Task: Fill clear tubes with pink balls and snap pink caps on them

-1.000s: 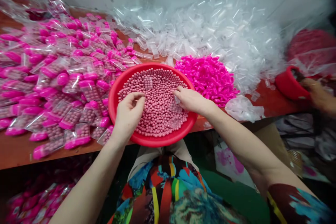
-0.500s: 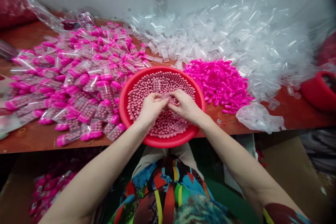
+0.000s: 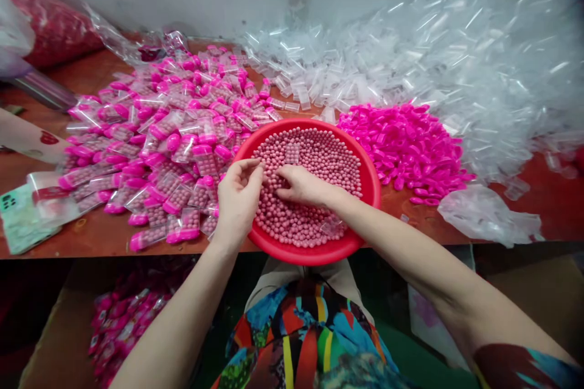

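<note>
A red bowl (image 3: 370, 177) full of small pink balls (image 3: 319, 161) stands at the table's front edge. My left hand (image 3: 238, 197) hovers over the bowl's left rim, fingers curled in a pinch around something small that I cannot make out. My right hand (image 3: 302, 185) lies on the balls just right of it, fingers bent down into them and closed. A clear empty tube (image 3: 292, 152) rests on the balls behind my hands. Another clear tube (image 3: 331, 226) lies near the bowl's front right.
A heap of filled pink-capped tubes (image 3: 164, 127) covers the table to the left. Loose pink caps (image 3: 406, 146) lie right of the bowl, with a big pile of empty clear tubes (image 3: 410, 67) behind. A crumpled plastic bag (image 3: 488, 216) lies at right. More filled tubes (image 3: 123, 322) sit below the table.
My hands came together over the balls, then shifted toward the bowl's left side. The camera has swung left, and the other person's hand with the red cup at the right has gone from view.
</note>
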